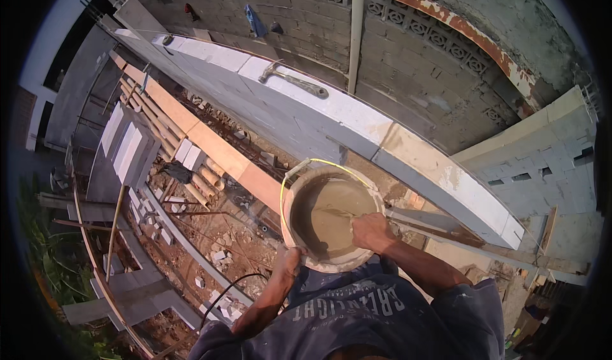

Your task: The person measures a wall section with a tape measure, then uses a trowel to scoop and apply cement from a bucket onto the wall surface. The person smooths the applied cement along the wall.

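A pale-rimmed bucket (380, 202) with a yellow handle is held close in front of my body. Wet grey-brown mortar (326, 210) lies inside it, with a ridge stirred up near the middle. My left hand (288, 262) grips the bucket's near left rim. Over the right side of the bucket, my right hand (373, 232) is closed in a fist above the mortar; whatever it holds is hidden by the fingers and the mortar. Beyond the bucket, a hammer (293, 81) rests on top of the light block wall (357, 113).
An orange-brown plank (217, 148) runs from the bucket toward the far left, beside bamboo poles (153, 119). White blocks (127, 144) are stacked at left. Rubble covers the ground far below. A vertical pipe (357, 35) stands against the grey wall behind.
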`<state>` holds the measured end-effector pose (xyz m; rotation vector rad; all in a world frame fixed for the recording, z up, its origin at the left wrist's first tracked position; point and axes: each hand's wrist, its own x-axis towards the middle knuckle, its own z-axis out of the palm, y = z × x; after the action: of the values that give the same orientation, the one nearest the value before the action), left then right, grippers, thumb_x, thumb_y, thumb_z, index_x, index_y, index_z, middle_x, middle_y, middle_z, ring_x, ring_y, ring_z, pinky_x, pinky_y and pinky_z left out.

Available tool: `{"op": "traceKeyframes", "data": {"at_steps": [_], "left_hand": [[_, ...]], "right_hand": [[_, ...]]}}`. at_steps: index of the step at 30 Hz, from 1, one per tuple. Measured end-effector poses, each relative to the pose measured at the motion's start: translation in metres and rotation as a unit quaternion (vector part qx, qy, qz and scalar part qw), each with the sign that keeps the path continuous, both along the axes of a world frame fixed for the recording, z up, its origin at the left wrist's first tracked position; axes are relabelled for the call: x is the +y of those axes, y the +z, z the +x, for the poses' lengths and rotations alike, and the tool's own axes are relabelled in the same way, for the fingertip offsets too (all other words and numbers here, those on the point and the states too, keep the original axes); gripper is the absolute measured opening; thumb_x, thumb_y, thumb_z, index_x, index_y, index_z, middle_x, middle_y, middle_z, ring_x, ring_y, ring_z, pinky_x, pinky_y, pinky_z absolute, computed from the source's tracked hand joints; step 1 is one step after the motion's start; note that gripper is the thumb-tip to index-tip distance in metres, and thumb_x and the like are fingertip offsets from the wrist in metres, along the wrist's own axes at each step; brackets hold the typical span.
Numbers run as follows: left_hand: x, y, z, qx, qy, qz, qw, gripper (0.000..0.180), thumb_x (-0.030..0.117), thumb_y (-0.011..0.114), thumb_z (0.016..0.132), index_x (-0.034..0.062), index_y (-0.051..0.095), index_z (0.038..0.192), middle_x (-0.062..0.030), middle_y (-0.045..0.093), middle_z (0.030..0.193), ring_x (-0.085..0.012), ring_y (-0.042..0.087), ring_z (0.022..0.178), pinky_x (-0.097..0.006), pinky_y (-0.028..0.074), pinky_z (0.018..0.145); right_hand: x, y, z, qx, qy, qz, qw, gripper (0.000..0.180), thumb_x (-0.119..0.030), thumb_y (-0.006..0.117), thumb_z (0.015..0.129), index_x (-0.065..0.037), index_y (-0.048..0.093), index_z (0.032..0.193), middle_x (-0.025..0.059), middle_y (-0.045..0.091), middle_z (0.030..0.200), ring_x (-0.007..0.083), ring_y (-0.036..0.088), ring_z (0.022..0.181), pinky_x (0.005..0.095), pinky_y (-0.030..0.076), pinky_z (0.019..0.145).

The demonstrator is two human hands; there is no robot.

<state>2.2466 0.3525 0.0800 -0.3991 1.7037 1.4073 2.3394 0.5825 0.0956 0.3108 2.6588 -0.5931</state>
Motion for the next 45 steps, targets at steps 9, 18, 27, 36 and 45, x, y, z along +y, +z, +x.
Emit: {"op": "traceKeyframes", "data": {"at_steps": [9, 18, 27, 36, 45], "left_hand": [[-0.004, -0.038, 0.017, 0.027, -0.033, 0.048, 0.998, 0.048, -0.005, 0.056, 0.060, -0.0047, 0.050, 0.107, -0.0128, 0.056, 0.095, -0.0226, 0.056, 0.081, -0.034, 0.046, 0.075], [0.001, -0.038, 0.019, 0.090, -0.093, 0.032, 0.991, 0.037, 0.003, 0.059, 0.066, -0.0025, 0.055, 0.101, -0.0092, 0.058, 0.090, -0.0194, 0.054, 0.075, -0.031, 0.045, 0.069], [0.016, -0.042, 0.005, 0.040, -0.077, 0.119, 0.989, 0.041, -0.007, 0.052, 0.062, -0.0046, 0.055, 0.103, -0.0109, 0.060, 0.083, -0.0214, 0.059, 0.069, -0.035, 0.052, 0.062], [-0.040, -0.103, -0.058, 0.089, -0.201, 0.066, 0.973, 0.046, -0.004, 0.057, 0.060, -0.0008, 0.055, 0.106, -0.0116, 0.057, 0.091, -0.0284, 0.059, 0.080, -0.048, 0.054, 0.069], [-0.089, -0.116, -0.094, 0.081, -0.244, 0.053, 0.965, 0.041, 0.000, 0.063, 0.067, -0.0023, 0.054, 0.107, -0.0122, 0.058, 0.096, -0.0267, 0.058, 0.088, -0.040, 0.051, 0.081]], "right_hand": [[-0.004, 0.013, 0.059, -0.057, -0.155, -0.092, 0.982, 0.022, -0.018, 0.059, 0.070, 0.001, 0.067, 0.077, 0.0212, 0.067, 0.077, 0.0357, 0.066, 0.077, 0.0422, 0.052, 0.070], [0.008, 0.003, 0.102, -0.139, -0.221, -0.179, 0.949, 0.042, -0.034, 0.057, 0.077, 0.005, 0.065, 0.089, 0.0232, 0.067, 0.092, 0.0339, 0.066, 0.085, 0.0428, 0.052, 0.074], [0.007, 0.010, 0.193, 0.001, -0.413, -0.477, 0.776, 0.034, -0.033, 0.057, 0.076, 0.000, 0.064, 0.082, 0.0063, 0.058, 0.069, 0.0172, 0.057, 0.058, 0.0328, 0.049, 0.053], [0.017, 0.017, 0.314, 0.435, -0.586, -0.595, 0.335, 0.034, -0.019, 0.045, 0.077, -0.001, 0.053, 0.105, 0.0085, 0.054, 0.079, 0.0190, 0.058, 0.065, 0.0333, 0.049, 0.050], [0.251, -0.050, 0.325, 0.648, -0.731, -0.201, 0.076, 0.031, -0.018, 0.053, 0.084, 0.004, 0.050, 0.105, 0.0151, 0.056, 0.080, 0.0271, 0.060, 0.065, 0.0400, 0.053, 0.059]]}}
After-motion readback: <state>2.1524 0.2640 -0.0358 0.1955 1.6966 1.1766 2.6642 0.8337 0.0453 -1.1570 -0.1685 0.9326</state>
